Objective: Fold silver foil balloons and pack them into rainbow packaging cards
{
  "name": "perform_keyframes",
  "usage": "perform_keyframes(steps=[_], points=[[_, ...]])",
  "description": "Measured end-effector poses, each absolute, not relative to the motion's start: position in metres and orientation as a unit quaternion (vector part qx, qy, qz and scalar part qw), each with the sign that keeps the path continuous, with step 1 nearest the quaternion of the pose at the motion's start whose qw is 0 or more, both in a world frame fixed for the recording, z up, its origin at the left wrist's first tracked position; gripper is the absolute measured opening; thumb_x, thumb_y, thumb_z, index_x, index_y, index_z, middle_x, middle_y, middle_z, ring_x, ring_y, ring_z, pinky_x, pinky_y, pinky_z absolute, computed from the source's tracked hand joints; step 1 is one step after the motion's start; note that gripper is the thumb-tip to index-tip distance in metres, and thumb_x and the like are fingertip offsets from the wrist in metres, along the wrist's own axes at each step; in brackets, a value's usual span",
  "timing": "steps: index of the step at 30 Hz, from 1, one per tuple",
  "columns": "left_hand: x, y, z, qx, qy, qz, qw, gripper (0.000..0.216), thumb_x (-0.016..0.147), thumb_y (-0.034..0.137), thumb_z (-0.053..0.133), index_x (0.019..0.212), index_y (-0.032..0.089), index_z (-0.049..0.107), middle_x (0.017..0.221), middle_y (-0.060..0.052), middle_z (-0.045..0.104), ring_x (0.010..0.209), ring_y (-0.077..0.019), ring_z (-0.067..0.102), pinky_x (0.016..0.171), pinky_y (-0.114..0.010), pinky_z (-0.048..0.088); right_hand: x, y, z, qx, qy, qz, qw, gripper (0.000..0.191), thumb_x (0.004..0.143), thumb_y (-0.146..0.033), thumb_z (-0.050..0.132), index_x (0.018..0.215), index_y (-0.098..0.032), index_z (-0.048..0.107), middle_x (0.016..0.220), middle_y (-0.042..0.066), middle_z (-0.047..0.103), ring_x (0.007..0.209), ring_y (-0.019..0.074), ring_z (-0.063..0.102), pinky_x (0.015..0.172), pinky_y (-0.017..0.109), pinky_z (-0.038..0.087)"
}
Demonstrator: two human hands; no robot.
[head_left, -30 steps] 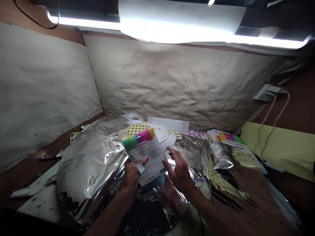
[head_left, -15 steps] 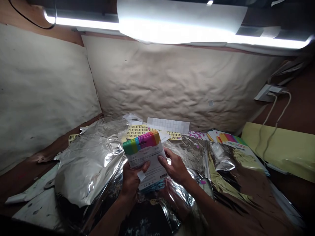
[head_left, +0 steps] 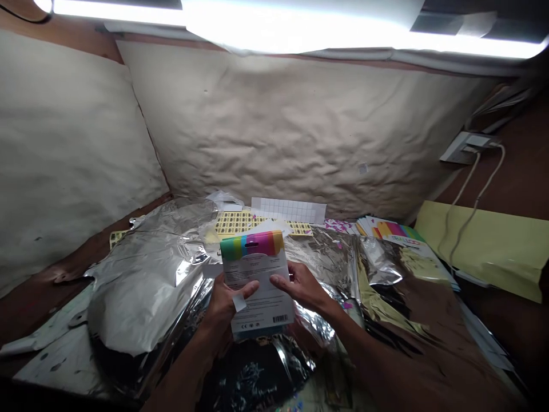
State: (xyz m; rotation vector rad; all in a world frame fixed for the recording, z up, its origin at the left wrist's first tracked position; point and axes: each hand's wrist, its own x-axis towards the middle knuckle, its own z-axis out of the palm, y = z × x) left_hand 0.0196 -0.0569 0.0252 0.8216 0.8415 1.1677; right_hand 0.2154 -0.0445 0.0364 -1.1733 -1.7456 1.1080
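A stack of printed packaging cards (head_left: 259,300) stands nearly upright between my hands, with a rainbow band, a hang hole at the top and a barcode at lower right. My left hand (head_left: 223,302) grips its left edge, thumb on the printed face. A small white sticker (head_left: 239,301) clings near the base of that thumb. My right hand (head_left: 303,288) is closed on the right edge, its thumb also on the front. The fingers behind the cards are hidden.
Silvery film (head_left: 137,297) covers the left of the table. Behind the cards lie yellow label sheets (head_left: 234,223) and a white gridded sheet (head_left: 289,210). More colourful cards (head_left: 397,232) lie at right, near a yellow sheet (head_left: 493,246) and hanging white cables (head_left: 465,209).
The card stack has turned from a leftward tilt to nearly upright, and its fanned top edges look more even. Both hands still hold it. The view has shifted slightly.
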Motion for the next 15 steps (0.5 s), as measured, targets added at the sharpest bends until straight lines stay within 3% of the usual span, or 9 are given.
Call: perform_keyframes(steps=[7, 15], points=[[0.020, -0.054, 0.025, 0.367, 0.359, 0.506, 0.693, 0.054, 0.065, 0.030, 0.086, 0.111, 0.012, 0.066, 0.107, -0.018, 0.073, 0.091, -0.0351, 0.072, 0.080, -0.045, 0.059, 0.215, -0.044, 0.029, -0.412, -0.600, 0.567, 0.386, 0.041, 0.080, -0.048, 0.073, 0.108, -0.017, 0.074, 0.099, 0.009, 0.075, 0.091, 0.0288, 0.070, 0.076, 0.038, 0.057], [0.009, -0.047, 0.023, 0.420, 0.390, 0.466, 0.674, 0.044, 0.066, 0.027, 0.085, 0.105, 0.012, 0.068, 0.105, -0.017, 0.073, 0.092, -0.0337, 0.071, 0.080, -0.042, 0.058, 0.210, -0.045, 0.019, -0.386, -0.545, 0.628, 0.399, 0.042, 0.076, -0.040, 0.078, 0.109, -0.015, 0.074, 0.097, 0.010, 0.075, 0.090, 0.0283, 0.071, 0.082, 0.041, 0.056]])
